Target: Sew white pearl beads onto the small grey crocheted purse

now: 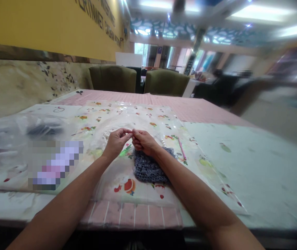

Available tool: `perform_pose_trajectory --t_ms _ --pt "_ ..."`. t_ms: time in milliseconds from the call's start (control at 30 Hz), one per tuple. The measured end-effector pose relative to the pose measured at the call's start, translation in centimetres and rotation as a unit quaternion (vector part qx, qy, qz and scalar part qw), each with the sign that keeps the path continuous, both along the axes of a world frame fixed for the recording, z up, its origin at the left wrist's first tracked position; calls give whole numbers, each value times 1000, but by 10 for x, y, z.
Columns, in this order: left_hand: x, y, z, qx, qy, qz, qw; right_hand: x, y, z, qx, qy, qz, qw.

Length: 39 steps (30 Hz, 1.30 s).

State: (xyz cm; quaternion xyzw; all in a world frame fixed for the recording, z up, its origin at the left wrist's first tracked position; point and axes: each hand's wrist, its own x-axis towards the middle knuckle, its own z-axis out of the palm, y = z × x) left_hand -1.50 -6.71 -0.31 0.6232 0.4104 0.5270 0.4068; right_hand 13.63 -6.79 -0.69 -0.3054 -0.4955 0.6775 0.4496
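Over the middle of the table my left hand and my right hand meet fingertip to fingertip. Both are closed in a pinch, and whatever lies between the fingers is too small to make out. A blue-grey crocheted piece lies beneath my right hand and wrist, which partly cover it. White beads show beside my left hand, partly hidden by it. Just below the fingers lies a slim green object. To the right of the crocheted piece is a pink crochet hook.
A clear plastic sheet with printed flowers covers the working area. Clear plastic bags with dark contents lie on the left, near a blurred-out item. Small scissors rest at the far left. Green chairs stand behind the table.
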Motion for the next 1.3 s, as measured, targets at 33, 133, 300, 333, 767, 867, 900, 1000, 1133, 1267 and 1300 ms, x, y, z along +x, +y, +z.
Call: perform_pose_trajectory --t_ms 33,133,300,333,767,867,900,1000,1133,1267,1300 --pt "0 0 0 -6 -8 -3 1000 0 0 0 0 -1 1 1000" --pt "1 -2 2 -21 -37 -20 999 0 -2 2 -9 -6 3 1000" --pt "2 -4 5 -19 -37 -30 999 -1 -3 3 -33 -9 8 999" --pt "2 -4 5 -12 -29 -22 999 -1 -3 4 -34 -8 8 999" --pt "7 -4 0 59 38 16 997 -5 -4 3 -55 8 13 998" --pt "6 -4 1 60 33 -1 998 -6 -5 4 -52 6 -10 999" --pt "5 -4 1 58 30 -5 998 -7 -5 4 -45 4 -25 999" --pt "5 -3 2 53 29 -3 998 -11 -7 4 -15 0 -80 997" --pt "5 -4 3 58 46 6 997 -14 -9 2 11 -5 -101 995" --pt "6 -6 3 68 59 14 996 -12 -7 0 19 -10 -87 996" --pt "6 -6 3 71 61 17 995 -11 -6 0 19 -10 -85 996"
